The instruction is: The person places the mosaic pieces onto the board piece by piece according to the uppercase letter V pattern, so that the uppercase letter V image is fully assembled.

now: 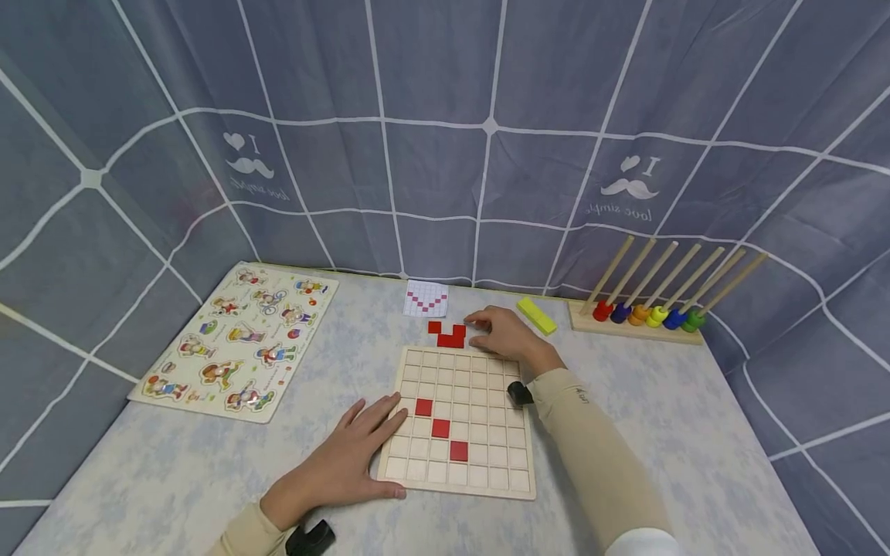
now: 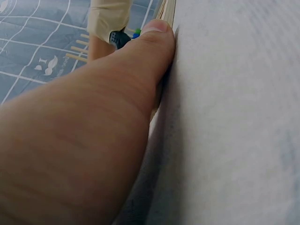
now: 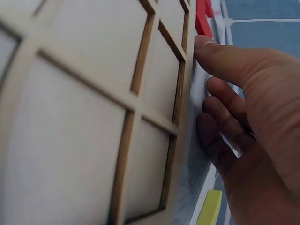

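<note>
A square wooden grid board lies on the table, with three red square tiles set diagonally in its cells, one being the middle tile. Fingers spread, my left hand rests along the board's left edge, its thumb at the near left corner. Beyond the far edge, my right hand reaches beside several loose red tiles. In the right wrist view its thumb comes close to a red tile; whether they touch cannot be told. Nothing shows between the right fingers.
A pattern card with a pink V of squares lies behind the loose tiles. A yellow bar is right of my right hand. Further right stands a peg rack with coloured beads. A picture puzzle board lies at left.
</note>
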The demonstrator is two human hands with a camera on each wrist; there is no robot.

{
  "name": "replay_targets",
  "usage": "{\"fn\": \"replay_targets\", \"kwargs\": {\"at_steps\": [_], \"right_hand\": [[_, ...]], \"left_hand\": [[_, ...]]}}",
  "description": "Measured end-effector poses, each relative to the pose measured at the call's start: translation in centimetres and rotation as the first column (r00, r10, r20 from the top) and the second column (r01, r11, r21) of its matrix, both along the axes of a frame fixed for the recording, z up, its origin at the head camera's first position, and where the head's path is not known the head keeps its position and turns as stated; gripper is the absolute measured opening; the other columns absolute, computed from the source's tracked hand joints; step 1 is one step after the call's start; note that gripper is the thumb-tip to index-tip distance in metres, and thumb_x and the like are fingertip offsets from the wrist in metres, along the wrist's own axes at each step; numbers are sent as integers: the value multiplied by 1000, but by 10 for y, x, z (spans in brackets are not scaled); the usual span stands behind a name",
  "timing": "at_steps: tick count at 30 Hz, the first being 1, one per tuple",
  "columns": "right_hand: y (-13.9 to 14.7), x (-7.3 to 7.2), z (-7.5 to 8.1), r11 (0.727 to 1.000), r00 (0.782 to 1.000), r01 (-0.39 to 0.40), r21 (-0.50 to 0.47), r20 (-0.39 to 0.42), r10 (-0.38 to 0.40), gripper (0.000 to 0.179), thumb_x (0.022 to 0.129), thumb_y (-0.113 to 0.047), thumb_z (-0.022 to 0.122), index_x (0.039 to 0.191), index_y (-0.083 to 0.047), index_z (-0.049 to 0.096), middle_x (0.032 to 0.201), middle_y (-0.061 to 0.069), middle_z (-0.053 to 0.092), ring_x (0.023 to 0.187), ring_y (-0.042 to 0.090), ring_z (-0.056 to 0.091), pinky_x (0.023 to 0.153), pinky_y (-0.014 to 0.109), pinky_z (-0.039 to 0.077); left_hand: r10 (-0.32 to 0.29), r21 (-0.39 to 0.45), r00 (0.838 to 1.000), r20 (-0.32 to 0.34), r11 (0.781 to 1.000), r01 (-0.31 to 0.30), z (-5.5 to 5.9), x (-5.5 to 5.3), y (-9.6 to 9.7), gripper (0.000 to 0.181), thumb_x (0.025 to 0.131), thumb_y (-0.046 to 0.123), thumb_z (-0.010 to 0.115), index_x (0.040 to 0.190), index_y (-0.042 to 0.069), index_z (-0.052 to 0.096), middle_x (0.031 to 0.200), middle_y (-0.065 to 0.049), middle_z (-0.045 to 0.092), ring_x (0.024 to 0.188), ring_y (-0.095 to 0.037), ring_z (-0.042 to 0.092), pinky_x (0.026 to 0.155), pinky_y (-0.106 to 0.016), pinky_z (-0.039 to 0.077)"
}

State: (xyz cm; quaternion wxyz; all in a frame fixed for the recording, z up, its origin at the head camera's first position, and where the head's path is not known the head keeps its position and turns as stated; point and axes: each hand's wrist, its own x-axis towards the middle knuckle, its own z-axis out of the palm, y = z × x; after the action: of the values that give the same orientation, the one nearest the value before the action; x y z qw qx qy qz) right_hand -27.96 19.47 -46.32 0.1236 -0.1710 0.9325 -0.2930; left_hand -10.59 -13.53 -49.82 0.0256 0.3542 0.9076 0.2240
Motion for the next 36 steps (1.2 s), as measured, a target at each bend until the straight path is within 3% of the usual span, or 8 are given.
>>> {"fn": "replay_targets", "kwargs": {"at_steps": [6, 16, 20, 24, 29, 36], "right_hand": [[-9, -5, 0, 999, 1000, 3, 33, -13, -2, 41, 95, -25, 74, 135, -17, 68, 121, 6, 65, 113, 22, 61, 100, 40, 54], [-18, -2, -7, 997, 995, 30, 67, -92, -23, 31, 96, -25, 70, 125, -13, 73, 108, 4, 68, 94, 18, 61, 89, 37, 54], [-23, -1, -8, 995, 993, 40, 89, -116, -29, 30, 96, -23, 65, 120, -8, 72, 104, 3, 67, 89, 18, 58, 88, 36, 53], [-24, 2, -6, 992, 987, 97, 83, -137, -85, 28, 92, -22, 63, 114, -7, 72, 97, 2, 64, 86, 17, 55, 87, 35, 51], [-25, 12, 0, 988, 975, 152, -2, -163, -150, 24, 92, -23, 67, 110, -8, 73, 95, 0, 63, 84, 17, 55, 84, 35, 52], [-43, 45, 7, 992, 989, 66, -110, -124, -79, 22, 91, -24, 71, 108, -10, 73, 90, -3, 63, 84, 14, 57, 84, 33, 52]], "left_hand": [[12, -23, 1000, 6, 1000, -11, 2, 0, -2, 113, 75, 82, 67, 162, 17, 33, 171, -5, 24, 156, -27, 28, 124, -42, 7], [5, -26, 1000, -2, 1000, -5, 4, 0, -3, 110, 78, 80, 65, 160, 14, 36, 169, -9, 27, 154, -32, 31, 123, -52, 15], [8, -22, 1000, 8, 1000, -8, 3, 1, -4, 110, 78, 80, 66, 160, 14, 36, 169, -9, 27, 154, -31, 31, 123, -49, 13], [6, -17, 1000, 17, 1000, -6, 2, 0, -1, 110, 78, 81, 65, 161, 16, 35, 170, -7, 26, 155, -30, 29, 123, -44, 8], [8, -9, 1000, 14, 1000, -8, 2, -1, 2, 110, 78, 81, 65, 161, 15, 35, 170, -7, 26, 155, -29, 29, 123, -48, 12], [11, -32, 1000, 23, 999, -10, 2, 0, 0, 110, 78, 81, 65, 160, 13, 36, 170, -8, 27, 155, -31, 29, 123, -55, 17]]}}
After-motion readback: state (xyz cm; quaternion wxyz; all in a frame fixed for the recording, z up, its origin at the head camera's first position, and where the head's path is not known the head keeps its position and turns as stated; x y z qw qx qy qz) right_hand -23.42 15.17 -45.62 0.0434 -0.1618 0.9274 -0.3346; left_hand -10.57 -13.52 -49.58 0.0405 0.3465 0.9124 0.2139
